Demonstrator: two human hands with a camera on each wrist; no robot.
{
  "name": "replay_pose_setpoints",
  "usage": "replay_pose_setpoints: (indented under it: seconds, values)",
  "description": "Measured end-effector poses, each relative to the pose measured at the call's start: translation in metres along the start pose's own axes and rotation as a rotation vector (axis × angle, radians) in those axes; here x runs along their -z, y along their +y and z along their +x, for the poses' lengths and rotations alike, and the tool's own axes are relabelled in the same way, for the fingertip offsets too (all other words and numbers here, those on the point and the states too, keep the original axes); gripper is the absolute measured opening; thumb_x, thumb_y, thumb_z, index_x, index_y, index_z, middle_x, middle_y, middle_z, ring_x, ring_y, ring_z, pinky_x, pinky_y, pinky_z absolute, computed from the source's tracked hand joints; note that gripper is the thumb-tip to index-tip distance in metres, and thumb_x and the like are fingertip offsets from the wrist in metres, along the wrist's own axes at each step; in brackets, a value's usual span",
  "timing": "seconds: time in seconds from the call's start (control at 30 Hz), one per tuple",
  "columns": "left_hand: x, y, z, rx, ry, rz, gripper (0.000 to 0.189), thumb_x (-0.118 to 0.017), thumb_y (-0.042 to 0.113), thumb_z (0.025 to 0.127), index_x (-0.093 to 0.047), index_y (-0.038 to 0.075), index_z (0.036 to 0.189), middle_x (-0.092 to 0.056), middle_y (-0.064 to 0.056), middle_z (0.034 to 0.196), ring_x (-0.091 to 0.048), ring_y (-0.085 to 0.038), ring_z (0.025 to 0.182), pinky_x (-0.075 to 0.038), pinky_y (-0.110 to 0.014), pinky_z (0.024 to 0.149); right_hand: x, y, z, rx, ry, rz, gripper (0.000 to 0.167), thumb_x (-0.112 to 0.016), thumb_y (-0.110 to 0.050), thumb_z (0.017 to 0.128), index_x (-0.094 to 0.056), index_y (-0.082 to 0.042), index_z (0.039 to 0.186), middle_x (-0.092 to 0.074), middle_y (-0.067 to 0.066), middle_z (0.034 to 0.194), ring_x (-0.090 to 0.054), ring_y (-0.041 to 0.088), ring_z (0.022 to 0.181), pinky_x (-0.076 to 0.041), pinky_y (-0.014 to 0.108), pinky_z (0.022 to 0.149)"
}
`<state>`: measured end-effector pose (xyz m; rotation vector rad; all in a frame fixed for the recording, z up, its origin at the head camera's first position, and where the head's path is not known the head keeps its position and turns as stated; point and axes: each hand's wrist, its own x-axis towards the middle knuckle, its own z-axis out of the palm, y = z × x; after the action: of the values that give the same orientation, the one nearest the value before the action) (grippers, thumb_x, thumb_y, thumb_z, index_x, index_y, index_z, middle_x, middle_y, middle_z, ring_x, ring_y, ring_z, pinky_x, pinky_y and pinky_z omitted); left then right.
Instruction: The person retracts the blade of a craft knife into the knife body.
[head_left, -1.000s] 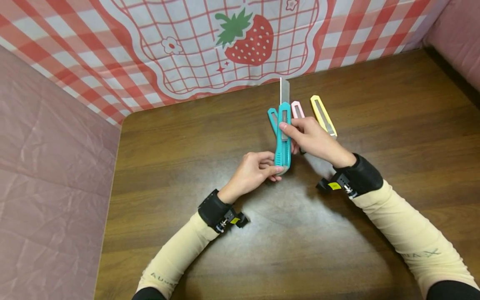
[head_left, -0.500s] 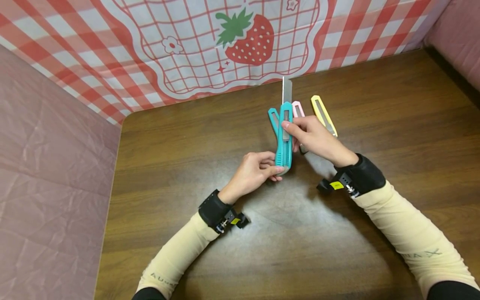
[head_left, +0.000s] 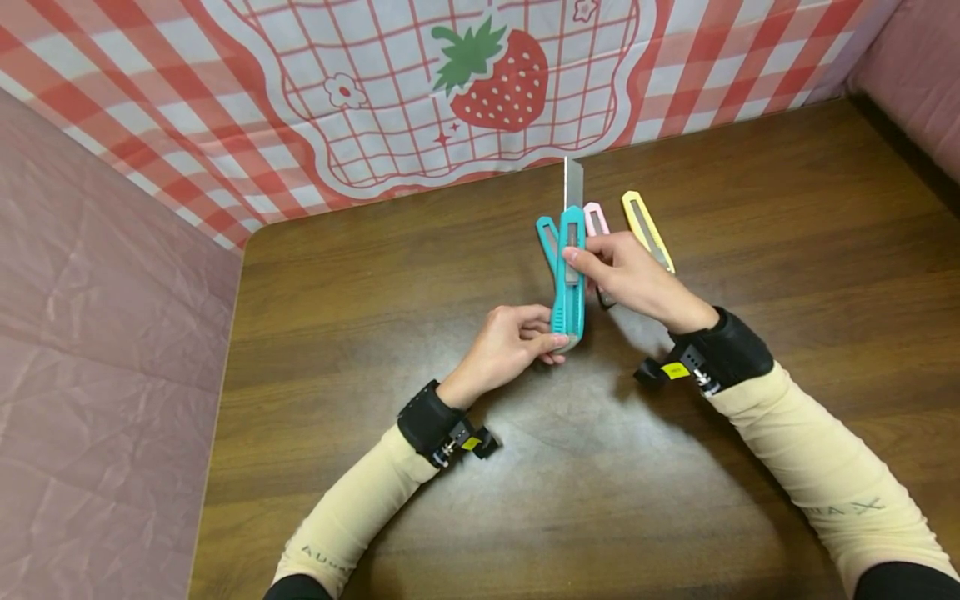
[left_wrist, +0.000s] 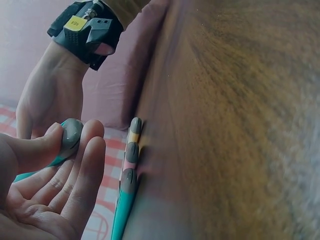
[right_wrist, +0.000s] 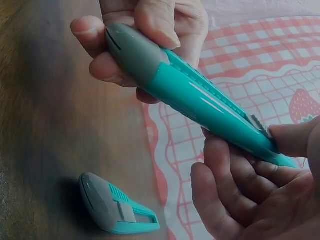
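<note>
A teal box cutter (head_left: 568, 312) with a grey end cap is held up over the table, its wide blade (head_left: 573, 185) extended toward the back. My left hand (head_left: 504, 346) pinches the cap between thumb and fingers. Nearer the blade, my right hand (head_left: 633, 279) grips the body, its thumb at the grey slider (right_wrist: 258, 124) in the right wrist view. Behind the held cutter lies a second teal box cutter (right_wrist: 100, 202), partly covered in the head view. A pink box cutter (head_left: 596, 217) is half hidden by my right hand, and a yellow box cutter (head_left: 647, 229) lies right of it.
The wooden table (head_left: 360, 500) carries the loose cutters in a row toward its back. A red-checked strawberry cloth (head_left: 495, 83) hangs along the far edge. Pink fabric (head_left: 97, 333) stands at the left, with more pink fabric (head_left: 915, 100) at the back right.
The held box cutter has shifted slightly right, then dipped a little toward me, both hands keeping their hold. The blade shows about the same length; the other cutters stay put.
</note>
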<state>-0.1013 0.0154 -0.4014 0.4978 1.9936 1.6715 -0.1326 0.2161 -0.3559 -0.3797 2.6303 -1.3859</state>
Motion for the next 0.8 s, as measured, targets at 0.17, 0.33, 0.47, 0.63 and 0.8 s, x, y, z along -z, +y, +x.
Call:
replay_pose_setpoints:
  seconds: [0.17, 0.33, 0.47, 0.63, 0.8]
  values:
    - [-0.0018, -0.0006, -0.0003, 0.002, 0.002, 0.003, 0.019, -0.068, 0.002, 0.090, -0.067, -0.008, 0.107, -0.073, -0.028, 0.091, -0.072, -0.012, 0.066, -0.065, -0.042, 0.068, -0.0010, 0.0025, -0.0002, 0.009, 0.003, -0.015, 0.041, -0.052, -0.024, 0.103, -0.056, 0.004, 0.073, -0.047, 0.000, 0.054, -0.037, 0.007, 0.047, -0.029, 0.022, 0.043]
    - [-0.0039, -0.0016, 0.0000, 0.020, 0.003, -0.008, 0.020, -0.068, 0.001, 0.090, -0.067, -0.009, 0.108, -0.073, -0.029, 0.092, -0.072, -0.011, 0.065, -0.065, -0.041, 0.069, -0.0018, 0.0034, -0.0002, 0.018, 0.005, -0.047, 0.040, -0.053, -0.022, 0.102, -0.055, 0.004, 0.072, -0.043, -0.001, 0.054, -0.035, 0.007, 0.047, -0.027, 0.022, 0.044]
    - [-0.0051, -0.0018, -0.0004, 0.029, -0.002, -0.013, 0.021, -0.068, 0.001, 0.090, -0.066, -0.009, 0.109, -0.073, -0.029, 0.093, -0.074, -0.016, 0.068, -0.065, -0.040, 0.068, -0.0018, 0.0038, -0.0002, 0.022, 0.003, -0.062, 0.041, -0.052, -0.023, 0.102, -0.054, 0.004, 0.071, -0.041, -0.001, 0.055, -0.033, 0.007, 0.048, -0.024, 0.021, 0.044]
    - [-0.0062, -0.0016, -0.0008, 0.029, -0.008, -0.021, 0.022, -0.067, 0.001, 0.091, -0.066, -0.009, 0.110, -0.073, -0.030, 0.094, -0.075, -0.021, 0.071, -0.066, -0.041, 0.069, -0.0017, 0.0043, -0.0001, 0.028, 0.002, -0.065, 0.040, -0.053, -0.022, 0.102, -0.054, 0.004, 0.072, -0.041, -0.002, 0.055, -0.033, 0.005, 0.048, -0.024, 0.021, 0.044]
    - [-0.0067, -0.0029, -0.0002, 0.030, -0.019, -0.024, 0.022, -0.066, 0.000, 0.091, -0.065, -0.010, 0.110, -0.072, -0.031, 0.095, -0.075, -0.023, 0.072, -0.066, -0.040, 0.069, -0.0022, 0.0043, -0.0012, 0.023, -0.005, -0.059, 0.037, -0.054, -0.022, 0.102, -0.056, 0.001, 0.073, -0.047, 0.003, 0.056, -0.040, 0.008, 0.048, -0.029, 0.020, 0.045]
